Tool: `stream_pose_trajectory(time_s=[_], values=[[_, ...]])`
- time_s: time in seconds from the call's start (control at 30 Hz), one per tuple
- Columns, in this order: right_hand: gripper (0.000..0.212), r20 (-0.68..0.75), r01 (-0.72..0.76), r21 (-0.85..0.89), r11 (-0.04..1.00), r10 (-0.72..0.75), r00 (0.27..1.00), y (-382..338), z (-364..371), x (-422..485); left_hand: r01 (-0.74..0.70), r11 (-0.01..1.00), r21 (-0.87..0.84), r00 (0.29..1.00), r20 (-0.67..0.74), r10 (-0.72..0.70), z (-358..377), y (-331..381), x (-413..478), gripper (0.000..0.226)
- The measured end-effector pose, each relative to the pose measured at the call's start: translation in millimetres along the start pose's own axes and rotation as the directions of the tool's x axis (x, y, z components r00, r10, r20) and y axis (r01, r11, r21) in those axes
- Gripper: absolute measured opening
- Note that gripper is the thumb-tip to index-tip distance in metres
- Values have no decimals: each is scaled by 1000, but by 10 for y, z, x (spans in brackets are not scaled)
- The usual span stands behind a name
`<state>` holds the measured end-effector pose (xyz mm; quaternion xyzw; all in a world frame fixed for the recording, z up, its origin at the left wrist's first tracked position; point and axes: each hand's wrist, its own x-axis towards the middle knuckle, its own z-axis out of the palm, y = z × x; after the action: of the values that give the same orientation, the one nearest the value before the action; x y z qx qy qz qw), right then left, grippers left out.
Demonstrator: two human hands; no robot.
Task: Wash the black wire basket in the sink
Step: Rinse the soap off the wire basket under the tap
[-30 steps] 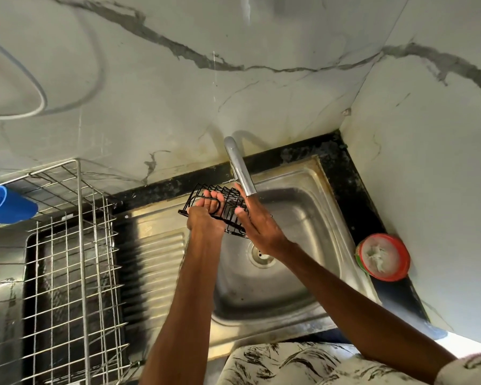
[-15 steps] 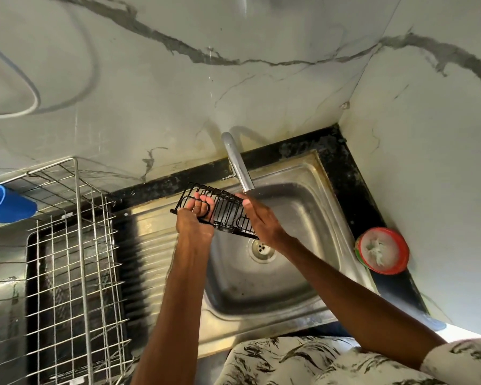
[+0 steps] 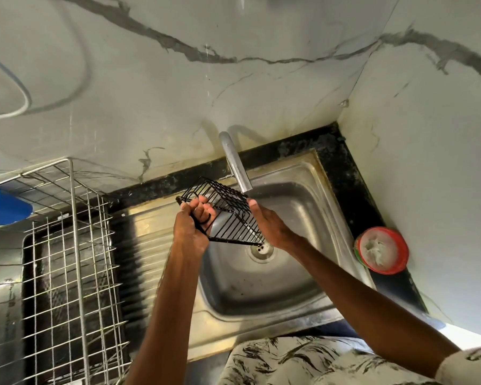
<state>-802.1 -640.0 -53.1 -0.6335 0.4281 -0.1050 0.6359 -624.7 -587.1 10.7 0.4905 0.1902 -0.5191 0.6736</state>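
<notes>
Across the far side and the right rises a pale marble wall with dark veins, meeting in a corner above a black counter edge. Below it lies a steel sink, its ribbed drainboard running off to the left. On the left stands a silver wire rack, tall and open-meshed, with a blue tub at its far left corner. A patterned cloth fills the near edge between the two bare forearms.

Over the far left part of the basin, just under the mouth of the tap, the black wire basket is held in the air, tilted so its near edge dips toward the drain. The left hand grasps the basket's left end, fingers curled through and around the wires. The right hand lies against the basket's right end with the thumb up beside the tap spout; its fingers are hidden behind the wires, so I cannot tell whether they clasp it.

On the black counter to the right of the sink sits a red-rimmed round tub with something whitish inside
</notes>
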Motion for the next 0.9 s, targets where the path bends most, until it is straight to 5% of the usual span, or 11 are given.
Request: stream_pose_trajectory(time_s=[0.2,0.37,0.47,0.53,0.6,0.8,0.9], values=[[52,64,261,-79,962,-257,964,-319,299,-27,-32,970,241,999,-22,38,-71,-19,19,49],[65,139,159,-103,982,-144,980,-456,228,281,-13,953,302,1000,3,13,-88,19,-44,52],[83,113,-45,-88,995,54,992,-394,131,467,1,958,287,1000,17,-6,-86,42,-79,49],[57,82,-117,-17,993,118,990,-242,40,504,17,968,249,999,31,-25,-94,59,-96,46],[46,90,-123,39,992,119,989,-12,-58,495,27,976,217,998,58,-40,-110,77,-104,45],[92,142,-174,-16,985,174,974,667,-157,359,37,972,234,997,56,-51,-233,84,-69,43],[78,77,-145,-90,985,152,985,360,-47,166,38,969,242,998,42,-50,-262,63,-64,45]])
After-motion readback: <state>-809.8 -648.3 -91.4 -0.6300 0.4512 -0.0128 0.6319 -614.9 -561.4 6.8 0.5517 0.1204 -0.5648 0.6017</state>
